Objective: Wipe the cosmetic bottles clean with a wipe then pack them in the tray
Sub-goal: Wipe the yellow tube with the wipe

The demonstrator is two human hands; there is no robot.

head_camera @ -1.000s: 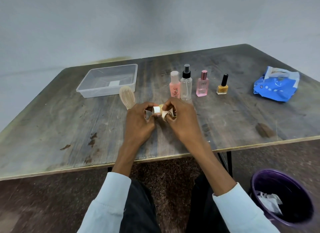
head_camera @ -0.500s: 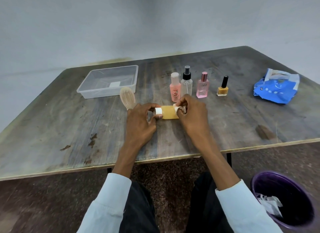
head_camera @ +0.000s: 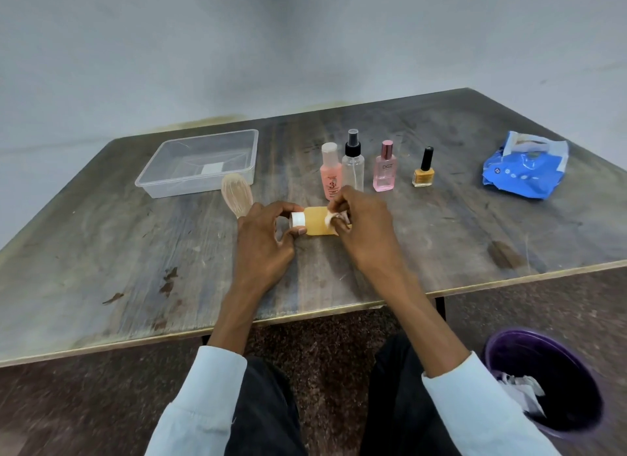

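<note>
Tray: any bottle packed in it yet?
No. The clear tray holds no bottle; four bottles stand on the table and one is in the hands.

Both hands [head_camera: 315,231] curled, pinching.

Worn grey wooden table [head_camera: 441,252] w/ dark stains near front left edge & a brown patch at right. Wooden hairbrush [head_camera: 236,195] lies on it, just beside the front of a clear container. Purple bin [head_camera: 546,381] stands on brown speckled floor [head_camera: 325,347] at lower right, crumpled white paper inside. Plain pale wall [head_camera: 305,48] behind table.
</note>
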